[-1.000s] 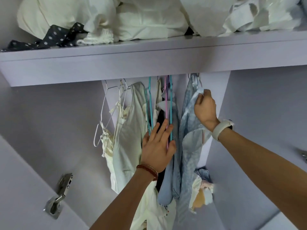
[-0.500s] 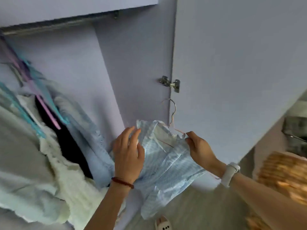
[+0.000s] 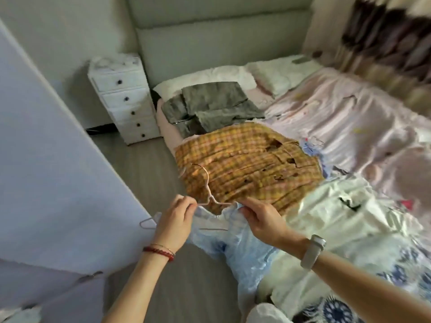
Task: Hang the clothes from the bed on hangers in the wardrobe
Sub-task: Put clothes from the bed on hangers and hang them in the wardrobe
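A light blue garment hangs on a thin pale wire hanger between my hands, beside the bed's near edge. My left hand grips the hanger's left shoulder with the cloth, and the hanger's end sticks out past it. My right hand pinches the garment's collar at the right shoulder. On the bed lie a yellow plaid garment, grey trousers and a white garment with a black mark.
The pale lilac wardrobe door stands open on the left. A white drawer unit stands by the headboard. Grey floor runs between door and bed. A blue patterned cloth lies at the bed's lower right.
The view has swung from the wardrobe rail to the bed. The blue garment on its hanger has come away from the rail and is now held in both hands.
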{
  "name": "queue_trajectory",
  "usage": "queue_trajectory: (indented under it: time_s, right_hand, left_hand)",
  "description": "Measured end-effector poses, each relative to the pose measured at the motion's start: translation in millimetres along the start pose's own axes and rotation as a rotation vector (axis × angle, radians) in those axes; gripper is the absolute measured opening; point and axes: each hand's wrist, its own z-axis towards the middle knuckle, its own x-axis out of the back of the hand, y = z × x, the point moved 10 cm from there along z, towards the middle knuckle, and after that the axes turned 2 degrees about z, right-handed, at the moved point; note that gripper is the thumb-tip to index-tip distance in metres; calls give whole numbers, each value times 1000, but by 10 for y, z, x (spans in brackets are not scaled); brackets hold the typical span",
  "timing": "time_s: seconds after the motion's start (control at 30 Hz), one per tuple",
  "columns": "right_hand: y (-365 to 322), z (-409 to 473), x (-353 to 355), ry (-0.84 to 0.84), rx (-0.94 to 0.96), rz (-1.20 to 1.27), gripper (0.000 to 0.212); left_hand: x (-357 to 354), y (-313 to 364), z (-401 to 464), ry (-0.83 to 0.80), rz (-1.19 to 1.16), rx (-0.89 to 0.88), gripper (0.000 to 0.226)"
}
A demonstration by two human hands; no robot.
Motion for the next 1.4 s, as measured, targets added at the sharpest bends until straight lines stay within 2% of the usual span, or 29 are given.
queue_trajectory:
  time_s: [0.17, 0.27, 0.37, 0.5, 0.67, 0.77, 0.9, 1.0, 1.1, 1.27, 1.4]
  right_hand:
    - [1168, -659, 881, 241, -335, 66, 24]
    - [1873, -1292, 1131, 277, -560, 23, 22]
    - [2225, -1843, 1337, 353, -707, -21, 24]
    - [2264, -2157, 1661, 520, -774, -16, 15]
    - [2135, -2236, 2530, 893, -839, -316, 19]
    - [2180, -2270, 2962, 998, -870, -424, 19]
    - [2520, -2320, 3497, 1101, -866, -389, 16]
    - [3030, -2380, 3828, 1139, -884, -332, 15]
    - [3844, -2489, 3966, 1121, -994, -246, 17]
    - [5426, -2628, 3594, 902, -1158, -111, 21]
    - [6245, -2791, 3115, 754, -1255, -65, 24]
  left_hand:
    - [-1098, 1106, 651, -90, -26, -281, 32]
    - [-1746, 1819, 842, -170, 6, -484, 37]
    - [-2219, 2357, 865, -220, 1, -602, 35]
    - [-2587, 2860, 942, -270, -74, -656, 34]
    - [-2712, 3592, 1320, -111, -133, -763, 28]
    - [-2902, 4026, 1512, -61, -159, -803, 28]
    - [-3219, 4563, 1711, -25, -185, -757, 28]
    - [-3593, 4845, 1871, -45, -145, -702, 40]
    - [-4285, 4856, 1854, -210, 13, -734, 53]
    - [-5777, 4034, 1414, -710, 374, -563, 55]
    - [-6493, 3540, 1134, -911, 535, -502, 55]
